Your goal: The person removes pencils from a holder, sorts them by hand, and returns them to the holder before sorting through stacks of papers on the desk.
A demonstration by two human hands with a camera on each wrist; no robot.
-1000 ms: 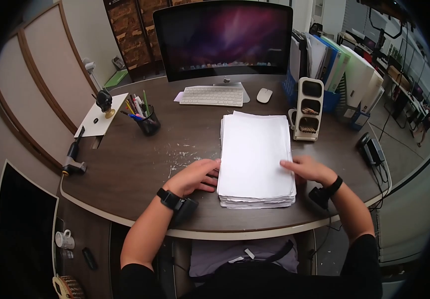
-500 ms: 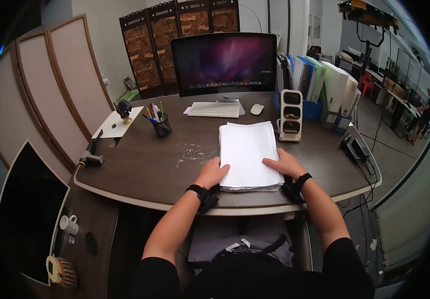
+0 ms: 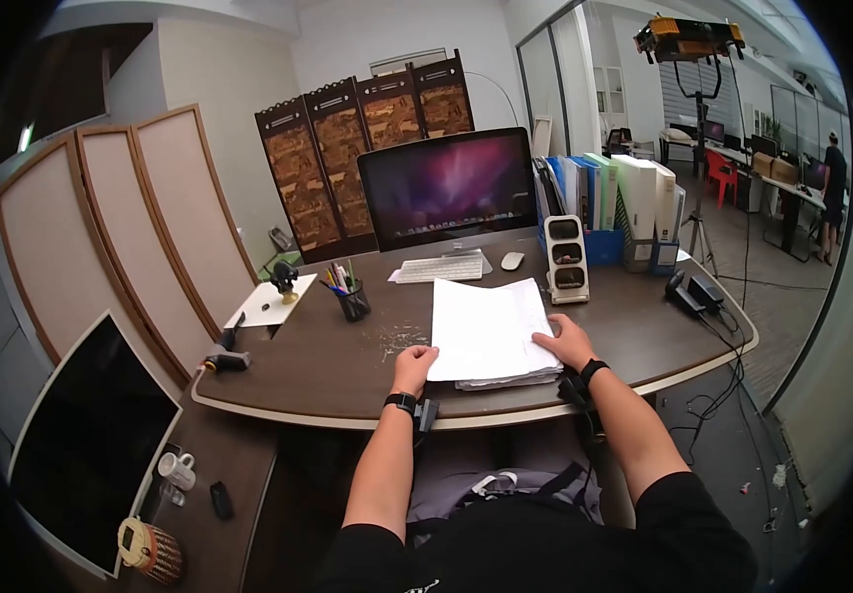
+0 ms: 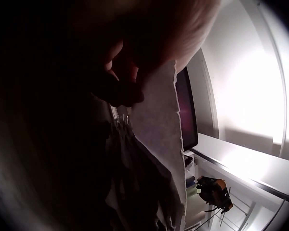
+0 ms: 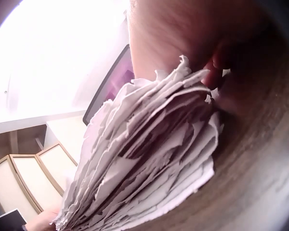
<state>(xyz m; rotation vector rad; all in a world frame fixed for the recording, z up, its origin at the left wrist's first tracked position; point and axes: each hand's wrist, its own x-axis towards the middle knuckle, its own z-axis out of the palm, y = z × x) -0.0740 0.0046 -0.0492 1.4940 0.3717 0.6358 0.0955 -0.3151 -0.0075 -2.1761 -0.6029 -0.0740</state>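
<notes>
A thick stack of white paper [image 3: 511, 381] lies near the desk's front edge, its layered, ragged edges filling much of the right wrist view. Paper from its top [image 3: 484, 326] is shifted left, overhanging the stack's left side. My left hand [image 3: 413, 370] pinches the lower left corner of this upper paper, and in the left wrist view the fingers are dark against its underside. At the right side my right hand [image 3: 569, 343] grips the stack's edge, thumb on top and fingers down the side. How many sheets the left hand holds I cannot tell.
Paper scraps [image 3: 403, 339] lie left of the stack. Behind it are a keyboard [image 3: 440, 269], a mouse [image 3: 512, 261] and a monitor [image 3: 446, 190]. A pen cup [image 3: 354, 302] stands left; a slotted holder [image 3: 567, 261] and binders [image 3: 636, 203] stand right, near black chargers [image 3: 693, 293].
Both hands have come onto the paper from beside the stack. The left hand now has the upper paper lifted and drawn to the left. The head view has tilted up.
</notes>
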